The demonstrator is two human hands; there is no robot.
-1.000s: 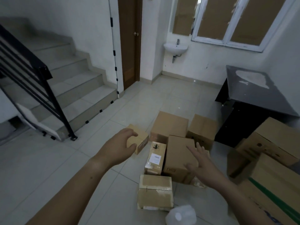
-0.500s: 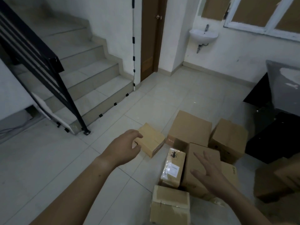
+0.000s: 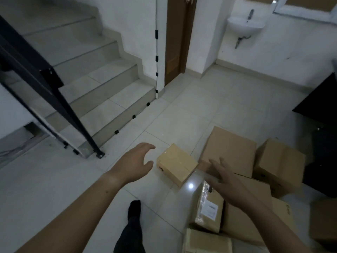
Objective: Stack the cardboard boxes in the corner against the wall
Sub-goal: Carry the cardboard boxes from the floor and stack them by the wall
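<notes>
Left hand [image 3: 134, 164]: fingers released, curved in an open C, holding nothing. Small box [image 3: 177, 164] sits skewed on the floor [image 3: 54, 198] just right of the fingertips, with a gap between thumb and near corner; no contact.

Right hand [image 3: 226, 185]: fingers spread, straight, empty, hovering over the pile. Flat box [image 3: 231, 147] lies beyond its fingertips and the labelled box [image 3: 207, 209] lies below its thumb side; contact with either cannot be told. Another box [image 3: 279, 161] stands right of the fingers. No box in view is stacked at a wall.

Judgement: the step in hand is the pick-up of the small box. Done well, the left fingers wrap its near left face and the right hand takes the opposite face, clamping it level. A one-corner pinch would likely let it swing. The larger boxes suit the bottom of the stack, so this one probably goes on late.
</notes>
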